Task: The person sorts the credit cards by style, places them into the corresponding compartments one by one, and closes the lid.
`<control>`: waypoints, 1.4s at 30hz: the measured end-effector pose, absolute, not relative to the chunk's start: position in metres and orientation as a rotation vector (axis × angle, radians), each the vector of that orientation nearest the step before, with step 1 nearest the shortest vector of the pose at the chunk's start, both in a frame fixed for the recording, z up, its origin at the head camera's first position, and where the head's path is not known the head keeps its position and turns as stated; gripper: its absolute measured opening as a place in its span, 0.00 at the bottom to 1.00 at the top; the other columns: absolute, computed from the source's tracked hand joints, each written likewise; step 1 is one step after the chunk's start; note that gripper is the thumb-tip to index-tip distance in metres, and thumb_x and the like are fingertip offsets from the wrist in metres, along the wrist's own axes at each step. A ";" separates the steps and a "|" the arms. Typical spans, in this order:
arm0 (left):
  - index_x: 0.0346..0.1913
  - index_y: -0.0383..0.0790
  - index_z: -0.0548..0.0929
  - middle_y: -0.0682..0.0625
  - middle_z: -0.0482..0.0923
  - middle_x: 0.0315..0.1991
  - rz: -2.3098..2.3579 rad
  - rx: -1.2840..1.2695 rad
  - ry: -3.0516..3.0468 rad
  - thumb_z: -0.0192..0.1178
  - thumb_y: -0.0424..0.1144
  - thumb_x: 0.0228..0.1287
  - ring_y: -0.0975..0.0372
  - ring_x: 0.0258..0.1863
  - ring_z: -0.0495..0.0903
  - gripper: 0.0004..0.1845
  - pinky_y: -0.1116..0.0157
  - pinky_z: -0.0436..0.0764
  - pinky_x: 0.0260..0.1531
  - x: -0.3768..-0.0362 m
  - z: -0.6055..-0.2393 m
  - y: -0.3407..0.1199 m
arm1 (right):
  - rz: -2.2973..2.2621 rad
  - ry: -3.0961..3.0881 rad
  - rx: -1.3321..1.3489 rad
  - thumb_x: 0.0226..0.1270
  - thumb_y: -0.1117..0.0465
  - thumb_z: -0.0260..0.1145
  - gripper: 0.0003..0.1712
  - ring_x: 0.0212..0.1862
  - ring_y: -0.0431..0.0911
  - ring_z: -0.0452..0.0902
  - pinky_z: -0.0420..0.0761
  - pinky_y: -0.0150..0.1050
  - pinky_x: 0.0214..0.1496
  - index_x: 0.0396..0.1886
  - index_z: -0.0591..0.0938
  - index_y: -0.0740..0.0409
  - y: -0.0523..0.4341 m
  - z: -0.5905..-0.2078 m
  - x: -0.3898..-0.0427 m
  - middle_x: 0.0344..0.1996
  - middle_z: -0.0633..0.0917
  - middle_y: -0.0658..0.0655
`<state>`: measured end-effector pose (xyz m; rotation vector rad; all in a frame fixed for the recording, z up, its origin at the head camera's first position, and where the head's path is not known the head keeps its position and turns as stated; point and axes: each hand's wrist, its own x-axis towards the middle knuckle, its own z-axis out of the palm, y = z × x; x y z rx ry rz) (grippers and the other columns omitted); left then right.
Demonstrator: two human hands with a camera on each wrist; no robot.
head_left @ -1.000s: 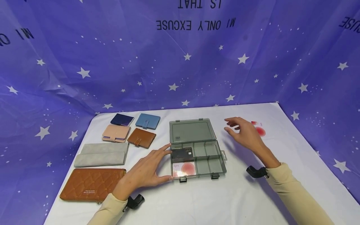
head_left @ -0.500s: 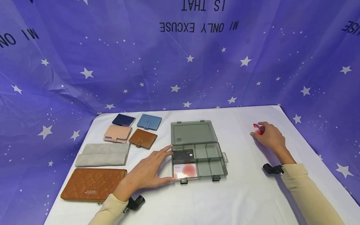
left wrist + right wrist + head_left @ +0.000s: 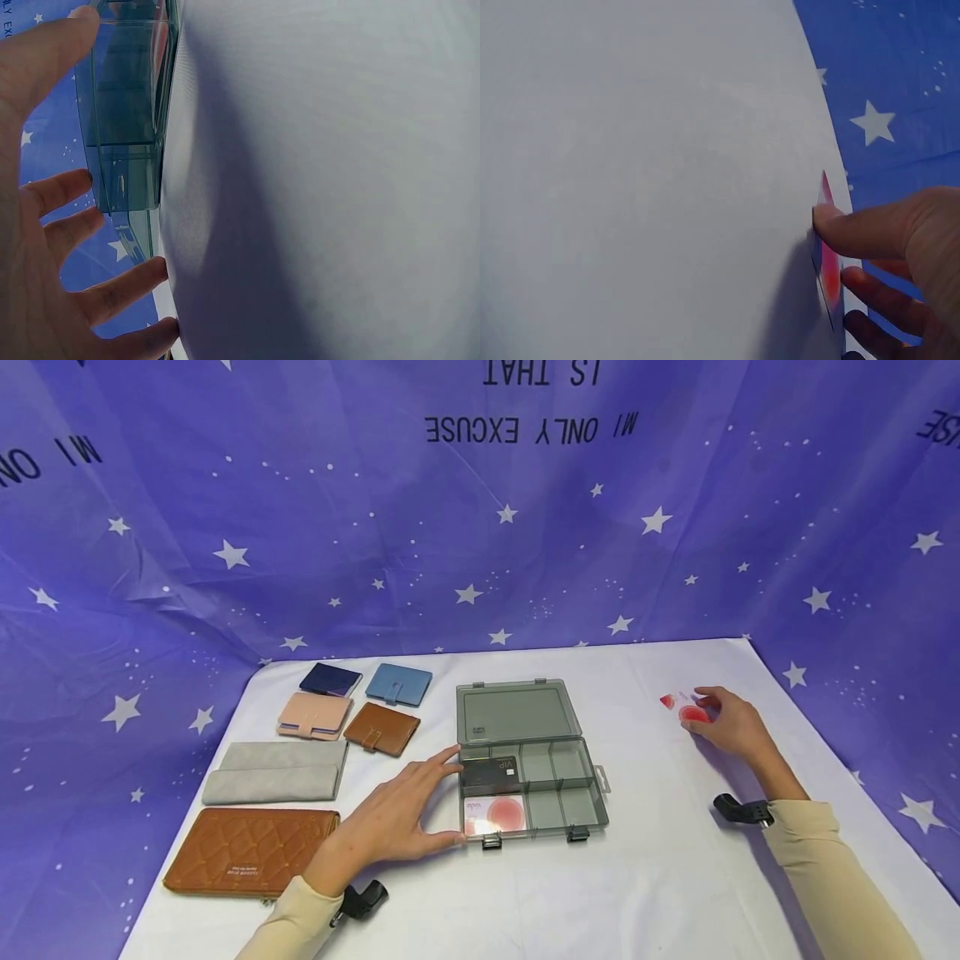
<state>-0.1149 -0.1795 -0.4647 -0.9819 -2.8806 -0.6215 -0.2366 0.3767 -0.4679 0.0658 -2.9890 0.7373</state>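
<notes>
Since the previous frames we note that the right hand (image 3: 731, 724) has travelled from above the organizer box to the far right of the table and has drawn the red-and-white card (image 3: 684, 708) slightly toward the person; the left hand has not shifted. The right hand's thumb and fingers now pinch the card's edge; in the right wrist view the card (image 3: 828, 264) stands tilted up off the white tablecloth (image 3: 645, 868), thumb on one face, fingers behind. The card is well apart from the grey organizer box (image 3: 531, 781).

The left hand (image 3: 390, 818) rests at the box's left end, fingers spread and relaxed, forefinger tip and thumb touching the wall; it grips nothing. The left wrist view confirms contact with the box (image 3: 127, 135).

The box lid (image 3: 517, 710) lies open flat. We record a black VIP card (image 3: 489, 772) in the rear left compartment and a pink-circle card (image 3: 495, 814) in the front left one. Six wallets lie left of the box, among them a quilted brown wallet (image 3: 251, 852).
</notes>
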 end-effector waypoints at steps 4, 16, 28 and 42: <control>0.80 0.47 0.70 0.54 0.55 0.87 -0.628 -0.983 -2.881 0.69 0.72 0.63 0.53 0.72 0.74 0.50 0.48 0.86 0.53 -0.115 -0.465 -0.180 | 0.705 -3.039 0.031 0.68 0.54 0.77 0.42 0.59 0.77 0.74 0.72 0.73 0.60 0.71 0.71 0.76 0.382 -0.465 -0.235 0.57 0.81 0.80; 0.80 0.47 0.70 0.55 0.55 0.87 -0.623 -0.978 -2.881 0.69 0.72 0.63 0.52 0.73 0.74 0.50 0.47 0.85 0.53 -0.114 -0.466 -0.180 | 0.695 -2.954 0.138 0.63 0.59 0.80 0.32 0.46 0.70 0.80 0.76 0.63 0.46 0.62 0.80 0.71 0.380 -0.466 -0.233 0.44 0.84 0.78; 0.81 0.49 0.69 0.56 0.54 0.87 -0.615 -0.967 -2.905 0.69 0.73 0.62 0.53 0.74 0.73 0.51 0.47 0.85 0.55 -0.114 -0.467 -0.180 | 0.842 -2.647 0.403 0.75 0.64 0.72 0.13 0.38 0.57 0.91 0.86 0.47 0.41 0.56 0.87 0.58 0.293 -0.446 -0.204 0.36 0.93 0.60; 0.80 0.48 0.70 0.54 0.56 0.87 -0.622 -0.992 -2.866 0.68 0.73 0.63 0.52 0.72 0.75 0.50 0.47 0.86 0.52 -0.115 -0.466 -0.180 | 1.138 -2.614 0.919 0.70 0.65 0.77 0.11 0.42 0.41 0.90 0.87 0.34 0.39 0.47 0.87 0.48 0.159 -0.427 -0.135 0.41 0.92 0.44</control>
